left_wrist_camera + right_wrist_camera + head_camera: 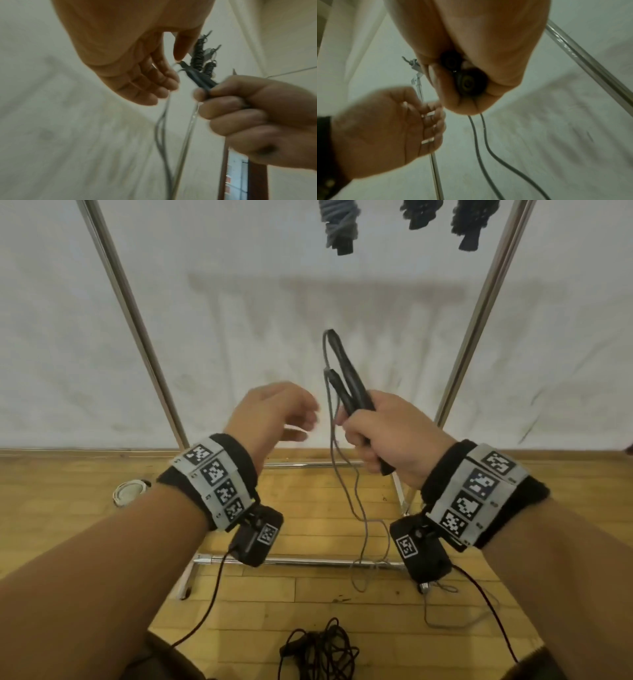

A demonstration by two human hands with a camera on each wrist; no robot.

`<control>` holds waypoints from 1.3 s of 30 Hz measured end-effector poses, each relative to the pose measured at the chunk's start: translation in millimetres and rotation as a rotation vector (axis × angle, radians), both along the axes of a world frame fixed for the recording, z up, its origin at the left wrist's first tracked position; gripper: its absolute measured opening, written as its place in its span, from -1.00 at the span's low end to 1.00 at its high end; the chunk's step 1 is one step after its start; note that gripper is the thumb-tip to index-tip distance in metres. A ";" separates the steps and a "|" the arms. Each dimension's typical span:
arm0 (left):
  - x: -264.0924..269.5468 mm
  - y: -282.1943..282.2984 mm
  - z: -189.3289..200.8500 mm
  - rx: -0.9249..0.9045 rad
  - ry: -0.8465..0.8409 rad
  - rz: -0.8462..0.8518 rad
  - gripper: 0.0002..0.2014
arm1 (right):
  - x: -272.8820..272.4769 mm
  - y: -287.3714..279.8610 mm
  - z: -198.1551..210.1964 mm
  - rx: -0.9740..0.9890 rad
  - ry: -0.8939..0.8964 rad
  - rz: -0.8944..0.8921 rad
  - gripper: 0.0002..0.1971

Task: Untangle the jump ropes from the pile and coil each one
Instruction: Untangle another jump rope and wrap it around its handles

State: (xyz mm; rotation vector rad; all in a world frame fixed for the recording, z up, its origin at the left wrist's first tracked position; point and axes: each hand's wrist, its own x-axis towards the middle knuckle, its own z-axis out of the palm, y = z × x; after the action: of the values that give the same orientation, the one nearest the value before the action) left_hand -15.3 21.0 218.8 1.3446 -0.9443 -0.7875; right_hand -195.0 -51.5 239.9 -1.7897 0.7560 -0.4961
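My right hand grips the two black handles of a jump rope together, pointing up and away. Their round butt ends stick out of my fist in the right wrist view. The thin grey rope loops from the handle tips and hangs in two strands down to the floor. My left hand hovers just left of the strands with fingers loosely bent, holding nothing that I can see. A tangled black rope pile lies on the floor near my feet.
A metal rack frame stands before a white sheet, with its base bars on the wooden floor. Coiled ropes hang from the top of the rack. A small round white object lies at the left.
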 end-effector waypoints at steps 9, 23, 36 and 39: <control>-21.6 -31.1 -34.7 0.019 0.142 -0.533 -0.88 | -26.8 0.2 17.7 0.281 -0.227 0.178 -0.80; 114.6 25.0 -92.5 0.860 -1.087 -0.111 -0.81 | -142.6 -125.8 -32.2 0.609 -0.169 -1.040 -0.80; 20.4 2.8 -56.0 0.462 -0.958 -0.254 -0.70 | 27.0 22.2 -58.6 0.264 0.009 0.076 -0.75; 28.5 4.6 -57.8 0.460 -0.983 -0.213 -0.77 | 25.0 13.1 -57.7 0.108 0.168 0.089 -0.79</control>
State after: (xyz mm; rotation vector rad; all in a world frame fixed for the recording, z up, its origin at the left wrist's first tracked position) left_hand 13.2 25.6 160.9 2.1271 -1.7596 -0.4832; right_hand -169.9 -38.4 182.2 -1.7699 0.7993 -0.2437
